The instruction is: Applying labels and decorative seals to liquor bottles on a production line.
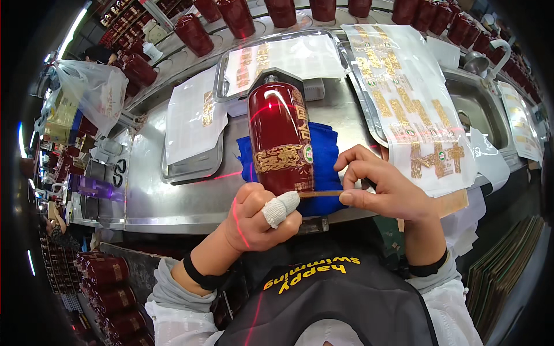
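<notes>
A dark red glossy bottle (pixel 276 124) with gold ornament and a small green-and-white round mark lies on a folded blue cloth (pixel 326 150). Its base points toward me, its neck away, next to a grey angular piece (pixel 294 79). Just in front of the base, a thin brown strip (pixel 321 194) runs between my two hands. My left hand (pixel 262 216), a white cover on one finger, is closed around the strip's left end. The thumb and fingers of my right hand (pixel 384 184) pinch its right end. Whether either hand touches the bottle, I cannot tell.
Sheets of gold decals (pixel 398 98) lie on a tray at right, beside a metal sink (pixel 479 104). More decal sheets rest on a back tray (pixel 323 49) and a left tray (pixel 193 167). Red bottles (pixel 236 17) line the far edge. A plastic bag (pixel 95 95) hangs at left.
</notes>
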{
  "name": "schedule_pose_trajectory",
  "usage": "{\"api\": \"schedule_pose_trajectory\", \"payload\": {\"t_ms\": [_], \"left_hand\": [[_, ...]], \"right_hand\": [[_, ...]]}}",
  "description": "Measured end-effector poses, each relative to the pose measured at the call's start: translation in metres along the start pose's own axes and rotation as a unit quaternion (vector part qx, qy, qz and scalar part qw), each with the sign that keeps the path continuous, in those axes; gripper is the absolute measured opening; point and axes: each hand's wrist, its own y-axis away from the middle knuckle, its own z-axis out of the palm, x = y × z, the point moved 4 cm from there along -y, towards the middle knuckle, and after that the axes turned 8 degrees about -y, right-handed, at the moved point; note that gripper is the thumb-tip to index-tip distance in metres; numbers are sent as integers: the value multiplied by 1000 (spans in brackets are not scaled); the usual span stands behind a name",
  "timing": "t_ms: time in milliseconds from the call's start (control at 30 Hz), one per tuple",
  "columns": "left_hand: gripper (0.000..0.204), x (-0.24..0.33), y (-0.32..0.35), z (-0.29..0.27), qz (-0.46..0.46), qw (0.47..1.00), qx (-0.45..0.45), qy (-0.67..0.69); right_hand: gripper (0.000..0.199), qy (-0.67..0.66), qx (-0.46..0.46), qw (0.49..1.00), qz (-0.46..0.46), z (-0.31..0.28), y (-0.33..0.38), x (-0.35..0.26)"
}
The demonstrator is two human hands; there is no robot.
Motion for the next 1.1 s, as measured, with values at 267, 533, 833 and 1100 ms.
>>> {"api": "schedule_pose_trajectory", "payload": {"t_ms": [267, 533, 833, 1100], "left_hand": [[21, 1, -3, 2, 12, 999, -37, -8], [22, -4, 14, 2, -73, 994, 3, 81], [21, 0, 0, 2, -18, 999, -8, 41], [20, 0, 7, 2, -46, 998, 22, 45]], "right_hand": [[21, -36, 12, 999, 37, 1, -1, 5], [19, -7, 13, 1000, 20, 1, -2, 7], [21, -5, 10, 1000, 18, 0, -3, 7], [23, 9, 5, 1000, 0, -3, -4, 6]]}}
